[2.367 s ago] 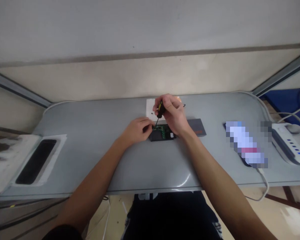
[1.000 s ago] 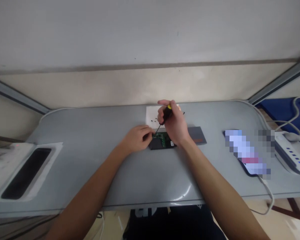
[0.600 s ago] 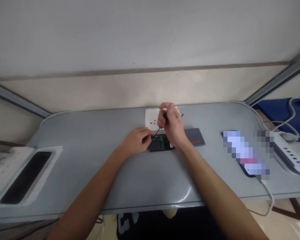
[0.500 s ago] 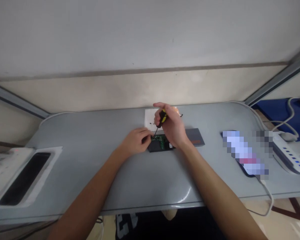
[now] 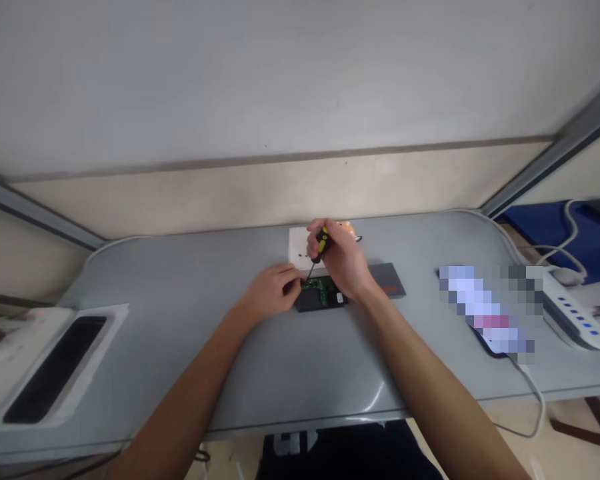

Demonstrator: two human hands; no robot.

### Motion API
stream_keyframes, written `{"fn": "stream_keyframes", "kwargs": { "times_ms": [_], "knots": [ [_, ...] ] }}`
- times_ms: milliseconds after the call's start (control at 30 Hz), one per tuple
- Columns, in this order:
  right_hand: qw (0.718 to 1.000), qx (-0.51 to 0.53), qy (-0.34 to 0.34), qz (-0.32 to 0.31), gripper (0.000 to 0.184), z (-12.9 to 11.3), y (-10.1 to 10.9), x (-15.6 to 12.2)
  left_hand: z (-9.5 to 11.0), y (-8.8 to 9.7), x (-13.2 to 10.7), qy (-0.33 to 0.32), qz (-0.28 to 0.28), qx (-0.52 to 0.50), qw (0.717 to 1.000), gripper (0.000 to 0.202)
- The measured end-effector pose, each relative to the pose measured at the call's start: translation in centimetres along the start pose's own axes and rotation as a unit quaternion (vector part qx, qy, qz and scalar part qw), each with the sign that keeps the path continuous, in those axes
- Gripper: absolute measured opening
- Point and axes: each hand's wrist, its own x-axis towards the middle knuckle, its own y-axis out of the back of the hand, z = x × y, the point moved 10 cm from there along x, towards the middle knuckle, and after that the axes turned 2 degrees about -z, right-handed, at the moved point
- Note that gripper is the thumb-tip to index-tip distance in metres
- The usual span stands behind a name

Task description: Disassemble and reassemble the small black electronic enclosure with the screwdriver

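A black, opened electronic device with a green circuit board (image 5: pixel 322 288) lies flat on the desk between my hands. My left hand (image 5: pixel 273 291) is closed at its left end, thumb and fingertips on the upper left corner. A black and yellow screwdriver (image 5: pixel 322 244) is gripped in my right hand (image 5: pixel 346 257), tilted, its shaft pointing down to that corner beside my left fingertips. My fingers hide the exact contact of its tip. Behind the device sits a white sheet (image 5: pixel 297 243) with small dark bits on it, perhaps screws.
A dark grey flat panel (image 5: pixel 391 277) lies right of the device, partly behind my right wrist. An orange object (image 5: pixel 347 228) is behind my right hand. Farther right are a phone (image 5: pixel 490 340) on a cable and a white power strip (image 5: pixel 570 313). A black phone-like slab (image 5: pixel 55 370) rests at left.
The whole view has shifted slightly, with the desk now lower in the picture. My right fingers have curled closer round the screwdriver handle. My left hand stays at the device's corner.
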Motion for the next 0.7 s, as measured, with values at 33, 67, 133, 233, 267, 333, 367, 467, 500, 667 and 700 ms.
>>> {"fn": "stream_keyframes", "kwargs": {
  "times_ms": [33, 67, 133, 233, 267, 333, 367, 467, 500, 667, 700],
  "knots": [
    [1.000, -0.004, -0.005, -0.005, 0.041, 0.0, 0.0, -0.1, 0.0, 0.0, 0.0, -0.001, 0.001, -0.001, 1.000, 0.022],
    [1.000, -0.009, -0.006, -0.007, 0.038, 0.1, 0.0, -0.1, 0.0, 0.0, 0.0, 0.000, 0.003, -0.002, 1.000, 0.022],
    [1.000, -0.009, 0.002, 0.001, 0.037, 0.2, 0.1, -0.2, -0.1, 0.1, -0.1, 0.004, 0.005, -0.005, 1.000, 0.021],
    [0.999, -0.007, 0.015, 0.046, 0.047, 0.4, 0.8, -0.1, -0.2, 0.0, 0.0, 0.008, 0.000, -0.007, 1.000, 0.022],
    [0.998, -0.012, 0.018, 0.061, 0.050, 0.5, 1.1, 0.0, -0.1, -0.1, 0.0, 0.006, -0.002, -0.007, 1.000, 0.022],
    [0.997, -0.021, 0.021, 0.066, 0.048, 0.4, 1.4, 0.2, 0.0, 0.0, 0.0, -0.001, 0.000, -0.005, 1.000, 0.022],
    [0.998, -0.017, 0.021, 0.057, 0.046, 0.4, 1.4, 0.3, 0.1, 0.0, 0.0, -0.005, 0.003, -0.002, 1.000, 0.022],
    [1.000, 0.008, 0.015, 0.017, 0.048, 0.3, 1.1, 0.4, 0.0, 0.0, 0.0, -0.007, 0.005, 0.004, 1.000, 0.022],
    [1.000, 0.010, 0.012, 0.006, 0.048, 0.3, 0.9, 0.4, 0.0, 0.0, 0.0, -0.006, 0.005, 0.005, 1.000, 0.022],
    [1.000, 0.017, 0.007, 0.001, 0.050, 0.9, 0.4, 0.0, -0.1, -0.1, -0.1, -0.001, 0.002, 0.001, 1.000, 0.022],
    [1.000, 0.012, 0.012, 0.012, 0.051, 0.8, 0.5, -0.1, -0.2, -0.2, -0.1, 0.004, -0.005, -0.001, 1.000, 0.023]
  ]
}}
